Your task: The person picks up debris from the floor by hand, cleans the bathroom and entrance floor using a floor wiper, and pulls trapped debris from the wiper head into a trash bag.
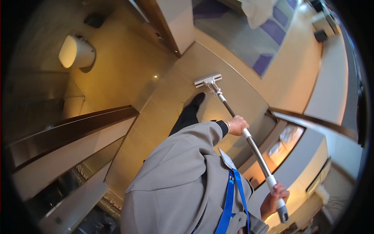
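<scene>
A mop (pixel 257 152) with a metal pole and white grips runs diagonally across the view. Its flat white head (pixel 208 80) rests on the tiled floor (pixel 167 93), just beyond a dark shoe (pixel 198 99). My left hand (pixel 238 125) is closed around the middle of the pole. Lower down, near the grey end of the handle, my right hand (pixel 276 199) grips the white upper section. Which hand is left or right is judged from the sleeves, and the lower arm is mostly hidden by the grey jacket (pixel 175 175).
A toilet (pixel 78 52) stands in the room at the upper left, past a dark door frame (pixel 74 132). Purple-patterned carpet (pixel 272 31) borders the floor at the top right. A lit shelf (pixel 286 144) holds white items. A blue lanyard (pixel 228 202) hangs over the jacket.
</scene>
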Demonstrator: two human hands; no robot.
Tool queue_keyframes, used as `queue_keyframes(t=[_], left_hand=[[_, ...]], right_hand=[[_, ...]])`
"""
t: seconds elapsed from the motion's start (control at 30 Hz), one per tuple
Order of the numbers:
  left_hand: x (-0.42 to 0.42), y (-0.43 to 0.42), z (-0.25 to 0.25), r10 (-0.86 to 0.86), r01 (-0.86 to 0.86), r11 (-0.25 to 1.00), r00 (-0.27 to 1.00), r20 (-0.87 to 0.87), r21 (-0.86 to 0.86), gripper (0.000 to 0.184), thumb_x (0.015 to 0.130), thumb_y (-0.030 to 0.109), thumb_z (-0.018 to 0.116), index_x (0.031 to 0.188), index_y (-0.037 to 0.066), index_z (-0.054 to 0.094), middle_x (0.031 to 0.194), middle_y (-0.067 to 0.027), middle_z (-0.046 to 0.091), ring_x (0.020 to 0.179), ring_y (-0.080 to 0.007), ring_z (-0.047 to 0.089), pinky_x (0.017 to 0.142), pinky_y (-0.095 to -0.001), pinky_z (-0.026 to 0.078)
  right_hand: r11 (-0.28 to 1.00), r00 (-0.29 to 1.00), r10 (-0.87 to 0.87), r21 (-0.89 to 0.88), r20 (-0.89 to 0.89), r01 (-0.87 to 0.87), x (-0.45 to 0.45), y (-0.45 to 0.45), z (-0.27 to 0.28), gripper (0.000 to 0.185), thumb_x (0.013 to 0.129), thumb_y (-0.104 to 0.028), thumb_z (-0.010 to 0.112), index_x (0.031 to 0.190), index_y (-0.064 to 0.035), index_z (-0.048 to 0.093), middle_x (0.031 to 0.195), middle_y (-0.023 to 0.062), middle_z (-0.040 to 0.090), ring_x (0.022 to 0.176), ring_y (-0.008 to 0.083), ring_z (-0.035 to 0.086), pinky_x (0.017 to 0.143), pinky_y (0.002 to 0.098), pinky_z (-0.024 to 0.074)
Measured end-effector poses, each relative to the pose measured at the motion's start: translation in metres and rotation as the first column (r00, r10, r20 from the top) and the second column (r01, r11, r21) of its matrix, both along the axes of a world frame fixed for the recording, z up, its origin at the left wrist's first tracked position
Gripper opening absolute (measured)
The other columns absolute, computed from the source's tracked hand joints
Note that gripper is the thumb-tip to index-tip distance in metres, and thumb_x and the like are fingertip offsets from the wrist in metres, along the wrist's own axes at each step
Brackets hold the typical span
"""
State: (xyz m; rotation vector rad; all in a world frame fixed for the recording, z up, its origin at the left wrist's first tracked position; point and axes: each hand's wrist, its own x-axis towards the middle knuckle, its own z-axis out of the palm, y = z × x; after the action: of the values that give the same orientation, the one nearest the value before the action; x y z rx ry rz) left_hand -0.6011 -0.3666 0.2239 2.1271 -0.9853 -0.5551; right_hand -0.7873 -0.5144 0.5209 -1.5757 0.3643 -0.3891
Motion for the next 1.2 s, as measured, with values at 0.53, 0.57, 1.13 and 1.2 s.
queue_keyframes(t=[0.53,0.57,1.13,1.2], left_hand=[[-0.039,0.089,0.116,-0.105,0.064,0.974,0.978,-0.180,-0.218,0.009,0.071,0.025,0.064,0.072,0.016,0.063,0.072,-0.0093,0.065,0.075,-0.0317,0.064,0.067,-0.0412,0.050],[-0.028,0.110,0.124,-0.058,0.016,0.977,0.979,-0.195,-0.211,0.008,0.071,0.024,0.063,0.073,0.016,0.063,0.073,-0.0093,0.065,0.076,-0.0314,0.064,0.068,-0.0411,0.050],[0.077,0.367,0.073,0.311,-0.276,0.888,0.950,-0.038,0.368,0.011,0.073,0.021,0.059,0.082,0.017,0.065,0.081,-0.0072,0.067,0.087,-0.0260,0.065,0.080,-0.0406,0.041],[0.087,0.389,0.068,0.342,-0.308,0.868,0.939,-0.020,0.389,0.013,0.073,0.020,0.059,0.084,0.018,0.067,0.085,-0.0080,0.067,0.089,-0.0255,0.065,0.081,-0.0413,0.042]], right_hand=[[0.705,0.875,-0.108,-0.585,0.472,0.402,0.036,0.122,0.125,0.036,0.085,-0.020,0.065,0.105,-0.0044,0.040,0.079,0.0060,0.054,0.070,0.0154,0.052,0.071,0.0324,0.0438],[0.650,0.855,-0.092,-0.620,0.510,0.440,0.058,0.138,0.133,0.039,0.085,-0.019,0.065,0.109,-0.0036,0.039,0.084,0.0077,0.056,0.073,0.0166,0.054,0.072,0.0334,0.0446],[0.218,-0.086,0.285,0.152,-0.955,-0.964,0.265,0.242,0.042,0.025,0.081,-0.019,0.066,0.084,0.0005,0.051,0.067,0.0116,0.060,0.055,0.0186,0.062,0.050,0.0310,0.0474],[0.037,-0.048,0.233,0.058,-0.971,-0.998,0.275,0.252,0.021,0.027,0.077,-0.020,0.068,0.085,0.0006,0.052,0.070,0.0141,0.061,0.056,0.0215,0.062,0.052,0.0328,0.0481]])
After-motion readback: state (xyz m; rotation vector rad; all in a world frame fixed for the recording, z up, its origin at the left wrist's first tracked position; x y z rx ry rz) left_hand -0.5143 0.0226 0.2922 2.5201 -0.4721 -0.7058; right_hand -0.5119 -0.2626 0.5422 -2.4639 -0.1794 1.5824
